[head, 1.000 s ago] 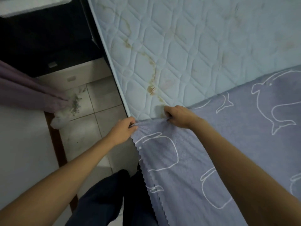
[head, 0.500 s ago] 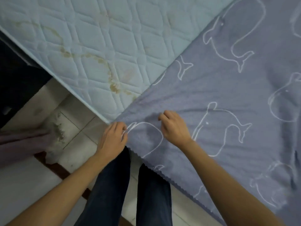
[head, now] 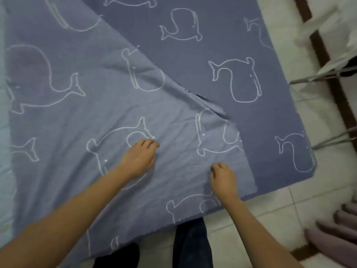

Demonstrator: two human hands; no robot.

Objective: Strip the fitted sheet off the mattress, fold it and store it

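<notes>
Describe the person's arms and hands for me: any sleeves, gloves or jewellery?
The left forearm and right forearm are bare, no sleeves in view. The left hand and right hand wear no gloves; no watch, bracelet or ring shows.

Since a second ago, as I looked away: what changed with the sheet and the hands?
Both hands pulled the sheet off the mattress corner and carried it across, folding it over the part still spread. The left hand and right hand now lie curled on the folded part; whether they still pinch it is unclear. Both hands stay on the sheet.
</notes>
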